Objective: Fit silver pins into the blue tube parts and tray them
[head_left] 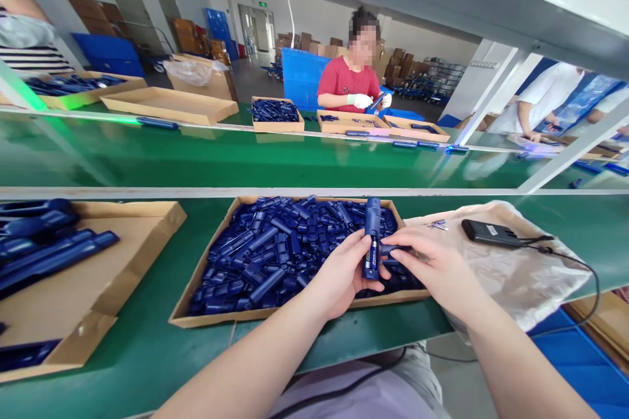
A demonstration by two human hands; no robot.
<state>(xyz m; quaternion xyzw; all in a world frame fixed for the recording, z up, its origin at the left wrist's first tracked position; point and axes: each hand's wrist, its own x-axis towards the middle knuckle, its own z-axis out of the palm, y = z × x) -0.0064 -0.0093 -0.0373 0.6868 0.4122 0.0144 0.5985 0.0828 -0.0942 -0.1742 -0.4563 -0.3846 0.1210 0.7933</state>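
Holding a long dark-blue plastic housing (pixel 372 236) upright, the left hand (pixel 339 278) grips its lower end, thumb across the front; two batteries sit in the open compartment facing the camera. Right hand (pixel 427 262) pinches a small dark-blue plastic cover piece (pixel 390 250) just beside the housing, fingers closed on it. Both hands hover over the near right corner of a shallow cardboard tray (pixel 189 314) heaped with small dark-blue plastic parts (pixel 275 252), which lies on the green table (pixel 147 340). Left of it, another cardboard tray (pixel 98 288) carries several long dark-blue housings (pixel 44 242). To the right, a black rectangular device (pixel 489 231) with a black cable (pixel 584 268) rests on a crumpled clear plastic bag (pixel 521 275). Across the conveyor belt (pixel 246 160), a person in a red shirt (pixel 346 82) and white gloves works over more cardboard trays.
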